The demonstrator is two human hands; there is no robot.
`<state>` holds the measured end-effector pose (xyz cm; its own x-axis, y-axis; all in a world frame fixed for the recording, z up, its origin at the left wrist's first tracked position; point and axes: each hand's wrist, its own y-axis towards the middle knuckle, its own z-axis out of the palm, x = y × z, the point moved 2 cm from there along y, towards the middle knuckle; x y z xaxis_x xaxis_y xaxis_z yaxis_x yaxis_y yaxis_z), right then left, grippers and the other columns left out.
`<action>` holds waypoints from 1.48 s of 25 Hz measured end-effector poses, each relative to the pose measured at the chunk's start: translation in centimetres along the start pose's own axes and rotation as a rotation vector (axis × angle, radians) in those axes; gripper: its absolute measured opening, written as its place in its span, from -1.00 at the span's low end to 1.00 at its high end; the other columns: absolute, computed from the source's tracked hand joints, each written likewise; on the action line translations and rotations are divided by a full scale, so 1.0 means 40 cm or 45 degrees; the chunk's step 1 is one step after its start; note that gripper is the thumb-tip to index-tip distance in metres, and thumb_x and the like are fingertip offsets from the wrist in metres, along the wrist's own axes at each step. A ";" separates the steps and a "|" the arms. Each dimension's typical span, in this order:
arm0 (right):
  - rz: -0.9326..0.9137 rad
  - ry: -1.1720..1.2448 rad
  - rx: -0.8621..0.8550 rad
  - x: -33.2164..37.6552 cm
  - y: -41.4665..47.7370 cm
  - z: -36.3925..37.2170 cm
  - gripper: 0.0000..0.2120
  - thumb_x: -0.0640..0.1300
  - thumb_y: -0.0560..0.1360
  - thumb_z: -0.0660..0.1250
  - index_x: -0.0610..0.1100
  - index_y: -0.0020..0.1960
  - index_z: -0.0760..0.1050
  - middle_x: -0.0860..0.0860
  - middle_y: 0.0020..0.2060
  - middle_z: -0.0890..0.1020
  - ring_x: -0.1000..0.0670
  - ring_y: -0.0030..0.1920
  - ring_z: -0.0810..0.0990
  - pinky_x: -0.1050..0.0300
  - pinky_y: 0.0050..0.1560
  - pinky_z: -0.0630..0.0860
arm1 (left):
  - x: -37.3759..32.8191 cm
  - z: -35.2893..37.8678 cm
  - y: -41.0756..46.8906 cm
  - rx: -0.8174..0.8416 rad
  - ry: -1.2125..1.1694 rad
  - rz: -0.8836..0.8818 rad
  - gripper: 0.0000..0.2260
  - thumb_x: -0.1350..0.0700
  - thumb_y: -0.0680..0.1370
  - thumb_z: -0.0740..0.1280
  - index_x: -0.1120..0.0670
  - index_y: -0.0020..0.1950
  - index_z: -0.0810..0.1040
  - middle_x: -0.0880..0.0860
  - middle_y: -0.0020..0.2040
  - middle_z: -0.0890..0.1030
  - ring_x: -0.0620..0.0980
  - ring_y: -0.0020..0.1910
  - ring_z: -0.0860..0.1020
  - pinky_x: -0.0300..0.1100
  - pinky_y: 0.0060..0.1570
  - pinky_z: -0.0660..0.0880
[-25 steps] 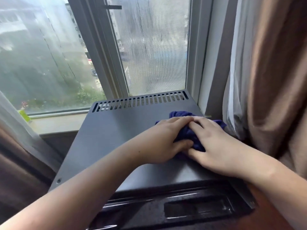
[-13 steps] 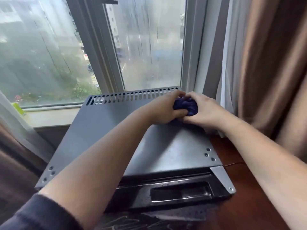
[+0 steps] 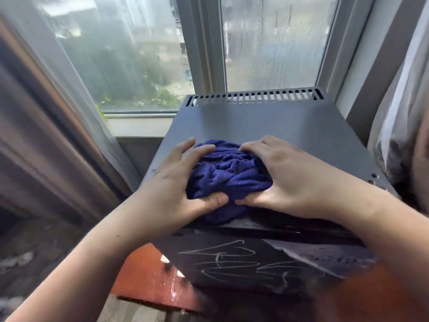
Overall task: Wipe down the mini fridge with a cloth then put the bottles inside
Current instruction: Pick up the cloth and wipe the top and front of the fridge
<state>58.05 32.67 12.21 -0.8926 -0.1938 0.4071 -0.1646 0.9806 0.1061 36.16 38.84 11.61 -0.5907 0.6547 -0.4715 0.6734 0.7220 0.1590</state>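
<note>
A grey mini fridge [image 3: 274,122] stands under the window, its flat top facing me and a row of vent slots along its back edge. A bunched dark blue cloth [image 3: 228,174] lies on the front part of that top. My left hand [image 3: 178,182] presses on the cloth's left side and my right hand [image 3: 290,180] on its right side, thumbs along its near edge. The black door front [image 3: 243,261] with white scribbles shows below my hands. No bottles are in view.
A window [image 3: 144,54] with a grey frame fills the back. Brown and sheer curtains hang at the left [image 3: 53,126] and at the right [image 3: 404,117], close to the fridge's sides. The fridge sits on a reddish wooden surface [image 3: 148,277].
Both hands have pulled the cloth from the back right corner of the fridge top towards the front edge and left. The cloth is now more spread out between them. My view has shifted left.
</note>
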 end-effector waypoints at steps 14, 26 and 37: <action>0.285 -0.027 -0.317 0.292 0.138 0.135 -0.53 0.08 0.47 0.53 0.06 0.35 0.53 0.10 0.07 0.65 0.05 0.10 0.61 0.28 0.11 0.46 | 0.313 -0.143 0.085 0.218 -0.175 0.357 -0.32 -0.41 0.27 0.47 -0.18 0.33 0.53 0.01 0.20 0.56 -0.05 0.11 0.62 -0.07 0.19 0.55; 0.278 -0.075 -0.585 0.340 -0.105 0.254 -0.29 0.05 0.39 0.61 -0.05 0.47 0.47 -0.07 0.28 0.54 -0.06 0.32 0.53 0.14 0.44 0.39 | 0.205 -0.050 -0.197 -0.185 -0.134 0.508 -0.31 -0.22 0.38 0.53 0.04 0.43 0.50 0.04 0.19 0.44 -0.04 0.16 0.47 -0.39 0.26 0.26; 0.359 -0.040 -0.910 0.271 -0.307 0.303 -0.51 -0.22 0.42 0.53 -0.06 0.33 0.55 -0.04 0.25 0.49 -0.11 0.25 0.49 0.07 0.33 0.47 | 0.018 0.169 -0.280 -0.501 0.006 0.497 -0.33 0.06 0.41 0.59 0.12 0.47 0.46 0.16 0.29 0.43 0.18 0.19 0.48 0.03 0.30 0.46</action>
<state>45.30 18.85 4.33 -0.8739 0.0724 0.4806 0.3726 0.7347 0.5669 31.21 29.71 3.64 -0.3330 0.8909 -0.3089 0.6263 0.4538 0.6339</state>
